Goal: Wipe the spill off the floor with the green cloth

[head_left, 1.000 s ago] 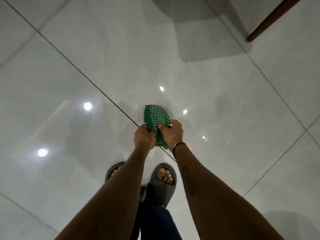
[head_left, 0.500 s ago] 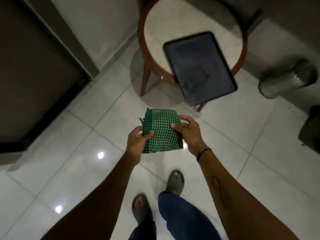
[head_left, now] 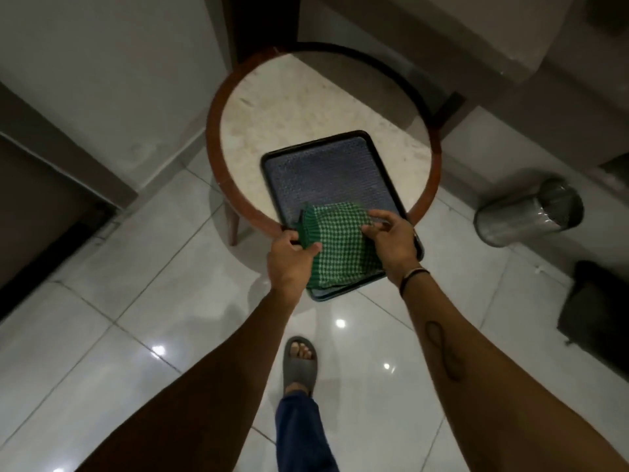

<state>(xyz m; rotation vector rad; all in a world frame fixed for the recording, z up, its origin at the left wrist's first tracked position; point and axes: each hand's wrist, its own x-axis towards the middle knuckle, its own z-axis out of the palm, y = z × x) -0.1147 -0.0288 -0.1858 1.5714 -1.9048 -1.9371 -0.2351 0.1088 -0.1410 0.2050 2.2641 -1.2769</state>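
The folded green checked cloth (head_left: 337, 243) lies over the near end of a black tray (head_left: 323, 172) on a small round table. My left hand (head_left: 292, 257) grips the cloth's left edge between thumb and fingers. My right hand (head_left: 391, 240) pinches the cloth's right edge, with the other fingers spread. No spill shows on the glossy white floor tiles (head_left: 170, 301) around my feet.
The round table (head_left: 218, 137) has a wooden rim and a pale stone top, and the tray overhangs its near edge. A metal bin (head_left: 524, 212) stands at the right, with a dark object (head_left: 595, 311) beyond it. A wall corner and a dark doorway are at the left.
I have stood up from the floor and walked to the round table. The cloth, first bunched low over the tiles, is now folded flat and held over the tray.
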